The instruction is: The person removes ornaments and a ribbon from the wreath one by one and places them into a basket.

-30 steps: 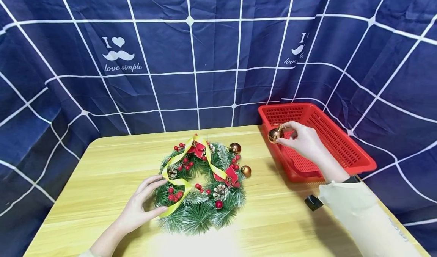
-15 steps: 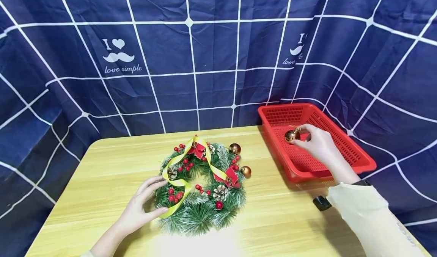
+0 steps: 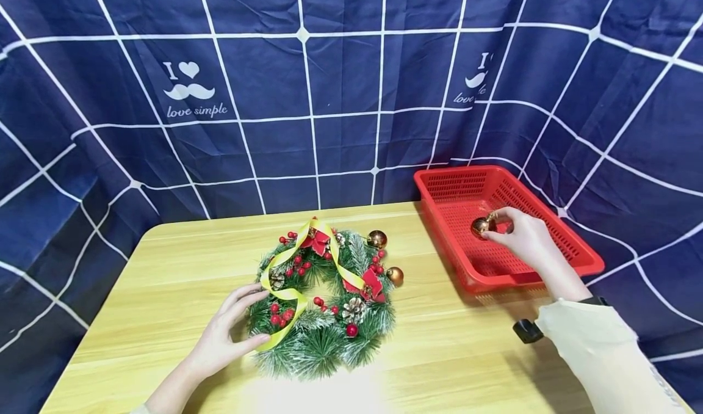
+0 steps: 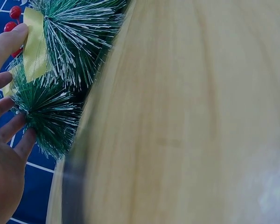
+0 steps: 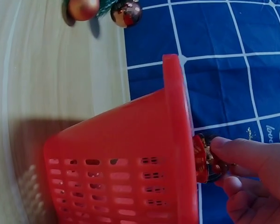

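Head view showing a gold bauble (image 3: 481, 226) being pinched by its cap between thumb and fingertips of the right hand (image 3: 520, 237), fingers curling closed around it, holding it inside the red basket (image 3: 571, 243) just above the mesh floor, roughly mid-basket. Right wrist view catching the same bauble (image 5: 206, 157) peeking past the basket's rim (image 5: 177, 116), tucked against the curled fingers (image 5: 242, 154) of that hand, basket wall standing between camera and ornament.

Moving outward from that grip: basket sitting at the table's far right corner, resting on the wooden table (image 3: 165, 267). Lying well away from the pinching hand, across the tabletop toward the other side, a green wreath (image 3: 324, 298) dressed with red berries, pine cones, red bows and a yellow ribbon (image 3: 285, 267). Two more gold baubles (image 3: 378, 238) hanging on the wreath's edge facing the basket, showing also at the top of the right wrist view.

Left hand (image 3: 225, 334) resting against the wreath's outer edge, fingers relaxed and spread wide, thumb and fingertips touching needles and ribbon, gripping nothing. Left wrist view confirming straight fingers (image 4: 7, 44) lying along frosted needles (image 4: 60, 93) and ribbon.

Hanging behind everything, a navy backdrop (image 3: 329, 96) with white grid lines.
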`<state>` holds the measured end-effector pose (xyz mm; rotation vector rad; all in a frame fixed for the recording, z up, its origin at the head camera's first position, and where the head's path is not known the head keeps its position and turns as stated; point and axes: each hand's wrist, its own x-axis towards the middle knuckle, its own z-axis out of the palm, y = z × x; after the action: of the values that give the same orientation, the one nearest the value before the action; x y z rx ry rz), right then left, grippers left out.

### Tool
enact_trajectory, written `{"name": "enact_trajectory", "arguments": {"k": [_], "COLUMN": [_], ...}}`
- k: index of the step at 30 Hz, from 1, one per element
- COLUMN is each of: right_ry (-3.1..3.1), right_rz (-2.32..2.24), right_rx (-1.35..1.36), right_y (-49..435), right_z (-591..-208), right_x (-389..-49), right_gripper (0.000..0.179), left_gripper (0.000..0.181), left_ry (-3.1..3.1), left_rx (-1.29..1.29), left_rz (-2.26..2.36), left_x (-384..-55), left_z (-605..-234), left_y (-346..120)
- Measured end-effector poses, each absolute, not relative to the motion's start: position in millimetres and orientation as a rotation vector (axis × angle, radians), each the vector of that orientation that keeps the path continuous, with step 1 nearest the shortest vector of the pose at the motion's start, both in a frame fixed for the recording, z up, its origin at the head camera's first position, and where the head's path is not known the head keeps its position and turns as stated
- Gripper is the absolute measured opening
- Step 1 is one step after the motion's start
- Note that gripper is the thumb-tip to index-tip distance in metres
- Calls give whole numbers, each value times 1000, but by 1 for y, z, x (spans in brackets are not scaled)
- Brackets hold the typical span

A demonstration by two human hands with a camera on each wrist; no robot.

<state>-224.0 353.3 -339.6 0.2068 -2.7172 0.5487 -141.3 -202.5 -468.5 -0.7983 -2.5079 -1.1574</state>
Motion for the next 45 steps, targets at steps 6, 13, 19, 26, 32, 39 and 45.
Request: {"name": "enact_trajectory", "arguments": {"k": [6, 13, 19, 26, 32, 39, 45], "right_ry": [-2744, -2764, -2790, -2788, -2785, -2705, -2615], "right_rz": [549, 545, 548, 548, 543, 526, 493], "right_rx": [198, 194, 204, 231, 237, 313, 455], "right_y": [355, 359, 360, 359, 353, 328, 287], "right_z": [-342, -348, -350, -349, -345, -337, -336], "right_x": [-223, -221, -221, -218, -216, -211, -204], "right_gripper": [38, 37, 41, 46, 46, 39, 30], "left_gripper": [75, 71, 67, 68, 68, 72, 73], "left_ry": [-2524, -2532, -2528, -2516, -2533, -2533, -2538], "left_rx": [-780, -767, -780, -784, -770, -763, -773], "left_rz": [-1150, -1159, -1175, -1191, -1177, -1163, -1158], "left_x": [-142, -135, -125, -126, -127, -138, -141], "left_z": [-469, -454, -434, -435, -436, -459, -468], "left_y": [-203, -196, -189, -190, -190, -199, -204]}}
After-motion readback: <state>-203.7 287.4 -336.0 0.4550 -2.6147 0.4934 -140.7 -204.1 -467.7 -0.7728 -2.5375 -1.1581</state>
